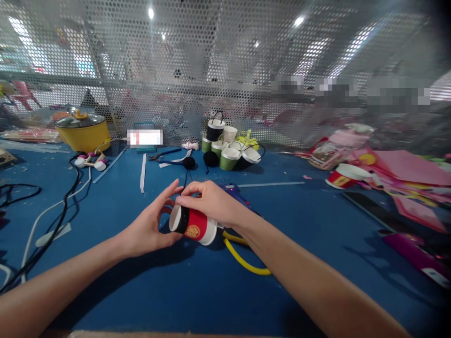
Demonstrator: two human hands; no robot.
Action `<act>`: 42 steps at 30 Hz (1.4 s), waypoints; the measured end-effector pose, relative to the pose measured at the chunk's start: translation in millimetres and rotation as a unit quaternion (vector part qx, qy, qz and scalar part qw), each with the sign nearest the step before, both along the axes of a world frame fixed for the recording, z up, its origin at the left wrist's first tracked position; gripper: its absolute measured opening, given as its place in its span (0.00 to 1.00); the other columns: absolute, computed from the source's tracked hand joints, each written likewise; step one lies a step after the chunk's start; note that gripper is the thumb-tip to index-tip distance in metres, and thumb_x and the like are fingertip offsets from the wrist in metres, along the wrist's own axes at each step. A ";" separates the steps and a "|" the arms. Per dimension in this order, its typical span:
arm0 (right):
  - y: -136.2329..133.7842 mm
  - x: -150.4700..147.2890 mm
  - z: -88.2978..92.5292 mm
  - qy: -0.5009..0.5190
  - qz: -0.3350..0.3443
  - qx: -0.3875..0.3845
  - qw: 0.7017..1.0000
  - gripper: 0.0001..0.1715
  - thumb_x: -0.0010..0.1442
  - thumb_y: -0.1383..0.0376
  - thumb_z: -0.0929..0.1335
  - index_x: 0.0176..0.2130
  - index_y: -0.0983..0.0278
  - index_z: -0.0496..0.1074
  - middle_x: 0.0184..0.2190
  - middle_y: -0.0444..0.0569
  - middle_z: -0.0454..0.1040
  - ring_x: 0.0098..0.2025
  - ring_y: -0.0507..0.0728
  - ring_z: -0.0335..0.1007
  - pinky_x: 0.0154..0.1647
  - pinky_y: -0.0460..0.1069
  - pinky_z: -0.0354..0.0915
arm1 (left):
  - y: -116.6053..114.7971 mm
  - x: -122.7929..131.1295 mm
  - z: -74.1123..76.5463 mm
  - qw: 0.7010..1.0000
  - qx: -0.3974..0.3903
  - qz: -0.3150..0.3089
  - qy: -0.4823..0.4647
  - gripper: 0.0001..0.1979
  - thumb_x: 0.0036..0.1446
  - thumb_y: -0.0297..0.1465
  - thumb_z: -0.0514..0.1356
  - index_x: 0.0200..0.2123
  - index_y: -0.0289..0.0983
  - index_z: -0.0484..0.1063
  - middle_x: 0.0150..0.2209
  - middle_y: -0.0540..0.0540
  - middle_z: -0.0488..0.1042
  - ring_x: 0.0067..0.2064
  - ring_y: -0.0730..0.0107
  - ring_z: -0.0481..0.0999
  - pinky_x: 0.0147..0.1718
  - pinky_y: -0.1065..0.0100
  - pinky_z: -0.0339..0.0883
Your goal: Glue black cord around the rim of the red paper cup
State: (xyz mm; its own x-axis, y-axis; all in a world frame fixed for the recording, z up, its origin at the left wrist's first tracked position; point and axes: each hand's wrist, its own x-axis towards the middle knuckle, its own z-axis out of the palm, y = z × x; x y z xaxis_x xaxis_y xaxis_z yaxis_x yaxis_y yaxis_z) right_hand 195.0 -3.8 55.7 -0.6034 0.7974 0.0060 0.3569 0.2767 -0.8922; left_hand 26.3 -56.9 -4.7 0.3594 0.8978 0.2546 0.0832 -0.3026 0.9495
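A red paper cup with a gold print lies tilted on its side between my hands, above the blue table. Black yarn is wound in a band around its left end. My left hand grips that end, thumb below and fingers behind. From above, my right hand reaches over the cup, thumb and fingers pinched on the yarn near the band. A strand runs from there toward a small black yarn ball. The right fingertips are partly hidden.
Behind stand several small yarn-wrapped cups with handles. A yellow pot is at far left, near cables. A blue glue gun and yellow tube lie by my right forearm. Another red cup and a phone are right.
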 end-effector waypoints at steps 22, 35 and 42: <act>-7.5 17.5 -8.3 0.055 -0.080 -0.004 0.995 0.14 0.50 0.56 0.69 0.27 0.65 0.67 0.23 0.41 0.65 0.25 0.49 0.59 0.25 0.45 0.56 | -5.5 2.8 5.0 0.999 0.008 -0.027 -0.020 0.41 0.47 0.20 0.63 0.60 0.51 0.50 0.49 0.49 0.63 0.52 0.64 0.64 0.54 0.58 0.56; -14.8 20.6 -4.2 -0.048 -0.005 0.067 0.997 0.11 0.62 0.60 0.60 0.29 0.62 0.59 0.24 0.39 0.61 0.26 0.49 0.56 0.27 0.46 0.54 | -9.5 -0.5 6.2 0.991 0.117 -0.029 0.053 0.37 0.52 0.24 0.61 0.61 0.52 0.50 0.55 0.45 0.61 0.56 0.58 0.64 0.57 0.56 0.56; -18.6 20.7 -4.1 -0.106 -0.022 0.143 0.984 0.10 0.63 0.62 0.58 0.29 0.61 0.56 0.25 0.41 0.62 0.27 0.51 0.58 0.30 0.48 0.55 | -4.8 -6.1 7.7 0.991 0.085 -0.034 0.095 0.43 0.47 0.30 0.67 0.62 0.51 0.47 0.58 0.43 0.57 0.59 0.53 0.59 0.58 0.52 0.54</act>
